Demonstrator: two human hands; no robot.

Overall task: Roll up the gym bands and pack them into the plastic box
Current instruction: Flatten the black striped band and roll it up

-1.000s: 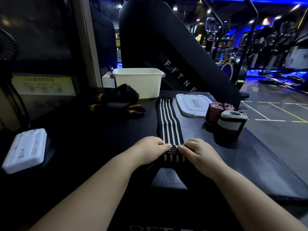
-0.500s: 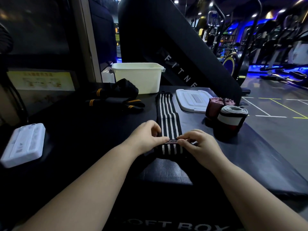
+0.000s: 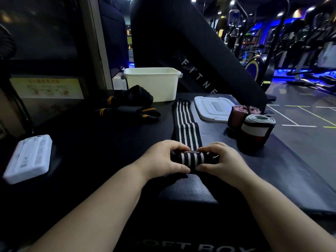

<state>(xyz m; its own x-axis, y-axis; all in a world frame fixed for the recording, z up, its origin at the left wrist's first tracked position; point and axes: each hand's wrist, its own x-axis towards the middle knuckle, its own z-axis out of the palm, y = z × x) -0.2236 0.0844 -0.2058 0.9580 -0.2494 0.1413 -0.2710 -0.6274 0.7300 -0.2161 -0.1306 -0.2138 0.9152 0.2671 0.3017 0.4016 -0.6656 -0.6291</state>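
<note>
Both hands are on the near end of the striped band (image 3: 188, 128). My left hand (image 3: 163, 159) pinches the left side of the rolled end (image 3: 192, 158), fingers curled over the top and thumb at the near side, and my right hand (image 3: 221, 160) grips the right side the same way.

A second ago this end lay flat on the bench (image 3: 109, 151) under my fingertips. Half a second ago I had its edge lifted. Now it is turned over on itself into a small tight coil with the label tab on top. So the roll is started, which I judge to be the fiddly part.

The rest of the band lies flat and straight, running away from me toward the plastic box (image 3: 152, 84). That box stands open at the far side of the bench, with its lid (image 3: 212, 109) lying right of the band's far end. Two finished rolls (image 3: 257, 130) stand near the lid, not yet packed. A heap of black bands with orange stripes (image 3: 129, 108) waits just in front of the box, unrolled.

What remains here is to roll forward with both sides level, or the coil may go lopsided.
</note>
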